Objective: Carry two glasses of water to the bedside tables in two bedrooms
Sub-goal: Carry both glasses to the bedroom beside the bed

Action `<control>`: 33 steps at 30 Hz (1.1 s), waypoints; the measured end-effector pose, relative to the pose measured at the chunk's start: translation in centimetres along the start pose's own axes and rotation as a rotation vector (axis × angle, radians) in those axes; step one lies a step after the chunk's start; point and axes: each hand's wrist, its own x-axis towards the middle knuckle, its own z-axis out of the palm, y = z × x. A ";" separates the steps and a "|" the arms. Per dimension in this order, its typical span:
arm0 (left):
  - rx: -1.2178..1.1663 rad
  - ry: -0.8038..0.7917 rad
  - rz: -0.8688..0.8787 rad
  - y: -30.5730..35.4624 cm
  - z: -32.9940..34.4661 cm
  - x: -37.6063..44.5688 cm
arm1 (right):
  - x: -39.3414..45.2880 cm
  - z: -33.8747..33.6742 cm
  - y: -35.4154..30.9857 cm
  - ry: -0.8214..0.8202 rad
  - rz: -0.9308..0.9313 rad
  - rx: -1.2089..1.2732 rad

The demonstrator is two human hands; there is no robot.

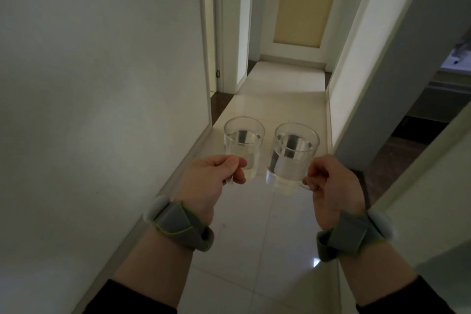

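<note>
**hallwalker:** Narrow hallway, pale glossy floor tiles (260, 250) underfoot. Closest to the camera: both wrists wear grey straps. Left hand (211, 176) has its fingers curled round the handle of the left glass (243, 144); right hand (331, 183) pinches the handle of the right glass (293, 155).

**tilefan:** Both upright?

**hallwalker:** Roughly, side by side, just apart, water in each. Past them a white wall (102, 84) on the left, an open doorway (433, 115) on the right, and a beige-panelled door (303, 2) at the far end.
</note>
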 end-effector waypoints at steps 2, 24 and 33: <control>0.002 -0.004 -0.009 0.2 0.7 3.3 | 3.3 0.9 -0.6 0.023 0.024 0.002; 0.090 -0.171 -0.045 2.9 5.3 42.2 | 36.4 11.9 -2.2 0.123 -0.159 -0.058; 0.080 -0.155 -0.042 3.3 12.5 57.9 | 53.6 12.9 -5.0 0.071 -0.197 -0.026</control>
